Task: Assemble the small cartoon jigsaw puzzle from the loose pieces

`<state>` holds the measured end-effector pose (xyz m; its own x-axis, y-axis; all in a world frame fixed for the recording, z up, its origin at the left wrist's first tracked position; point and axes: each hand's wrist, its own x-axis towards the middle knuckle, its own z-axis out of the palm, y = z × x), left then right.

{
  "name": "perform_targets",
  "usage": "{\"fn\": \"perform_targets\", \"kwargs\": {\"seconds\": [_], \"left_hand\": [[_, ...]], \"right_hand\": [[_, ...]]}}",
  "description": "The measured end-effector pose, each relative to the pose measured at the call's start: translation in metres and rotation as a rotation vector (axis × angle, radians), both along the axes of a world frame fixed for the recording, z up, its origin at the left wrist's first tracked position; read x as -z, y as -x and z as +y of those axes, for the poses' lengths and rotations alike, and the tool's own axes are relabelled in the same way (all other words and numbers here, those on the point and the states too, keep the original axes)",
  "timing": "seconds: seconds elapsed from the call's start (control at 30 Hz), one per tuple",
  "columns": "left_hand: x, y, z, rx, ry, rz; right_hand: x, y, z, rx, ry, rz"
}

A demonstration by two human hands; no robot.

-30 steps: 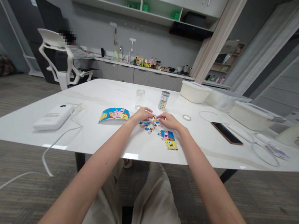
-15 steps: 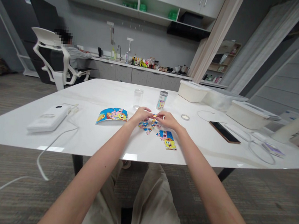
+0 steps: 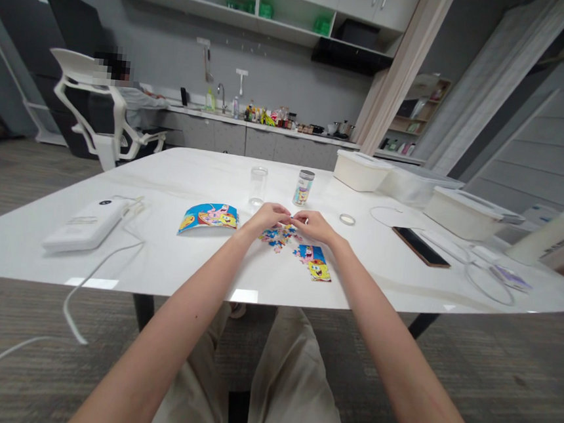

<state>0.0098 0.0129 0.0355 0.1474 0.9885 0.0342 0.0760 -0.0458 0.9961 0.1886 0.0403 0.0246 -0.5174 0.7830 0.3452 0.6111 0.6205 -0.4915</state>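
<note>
Change, hands: a second ago the fingertips stood a little apart over the pieces; now they meet, and both hands have drawn slightly closer together.
Change, view: the table things sit a little further left in the picture than before; none has shifted on the table.
Left hand (image 3: 266,215): palm down, fingers curled, tips touching those of the other hand above the pieces. Whether it pinches anything cannot be told.
Right hand (image 3: 314,225): palm down, fingers bent inward to the left. Its hold cannot be told either.
Pieces (image 3: 274,238): loose heap, blue and yellow, flat on the table (image 3: 198,267) just under and before the hands, near the front edge.
Joined block (image 3: 315,263): just right of the heap, beside the right wrist. Long axis runs from the hands toward the front edge, near end swung slightly right; yellow figure at the near end.
Card (image 3: 208,217): left of the left hand, lying long side left to right, edges curled up.
Glass (image 3: 257,185): upright, beyond the left hand.
Tin (image 3: 304,187): upright, beyond the right hand.
Ring (image 3: 346,219): flat, right of the right hand.
Phone (image 3: 420,247): face up, well right.
Power bank (image 3: 86,224): far left, cable attached.
Person (image 3: 127,96): seated at the far counter.
</note>
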Motion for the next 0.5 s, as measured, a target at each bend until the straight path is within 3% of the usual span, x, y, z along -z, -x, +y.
{"fn": "perform_targets", "kwargs": {"seconds": [0.5], "left_hand": [[-0.0044, -0.0030, -0.0019, -0.069, 0.096, -0.037]], "right_hand": [[0.0032, -0.0001, 0.0027, -0.004, -0.001, -0.011]]}}
